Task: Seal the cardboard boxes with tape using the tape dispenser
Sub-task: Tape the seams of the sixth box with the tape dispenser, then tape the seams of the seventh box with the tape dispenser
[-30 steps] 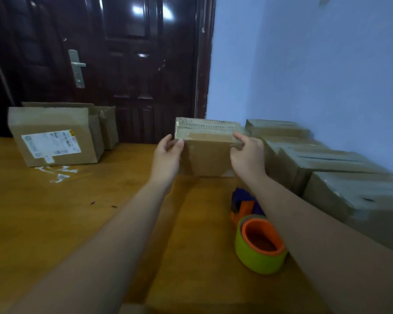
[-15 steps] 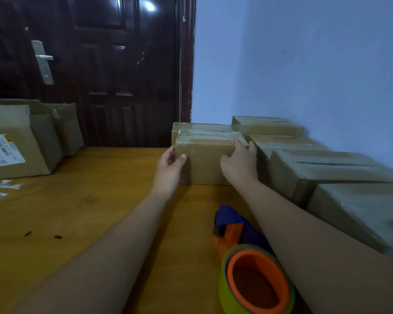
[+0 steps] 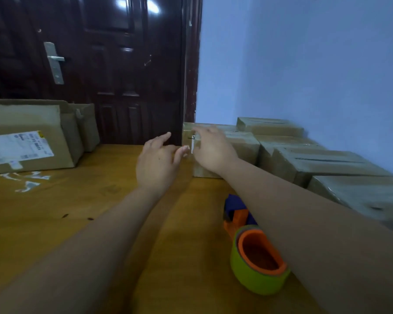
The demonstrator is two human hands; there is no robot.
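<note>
Wooden tabletop [image 3: 77,211] is running up to a dark door [image 3: 123,64] and a blue wall [image 3: 304,64]. A row of boxes [image 3: 327,162] is sitting along the wall side.

The small box [image 3: 243,146] is now standing on the tabletop at the door end of that row, touching its neighbour. A second ago both hands were carrying it raised, one at each side. The left hand [image 3: 157,164] is hanging clear of it now, fingers released and loosely spread, holding nothing. The right hand [image 3: 213,152] is lying on the box's near left corner instead of its right side, fingers [image 3: 201,133] fairly straight and touching, not clasping; motion blur is softening this.

Reading: this box is being parked as finished. The tape dispenser [image 3: 256,254] is lying untouched on the tabletop under the right forearm. A labelled box [image 3: 27,141] is waiting far left, probably next.
</note>
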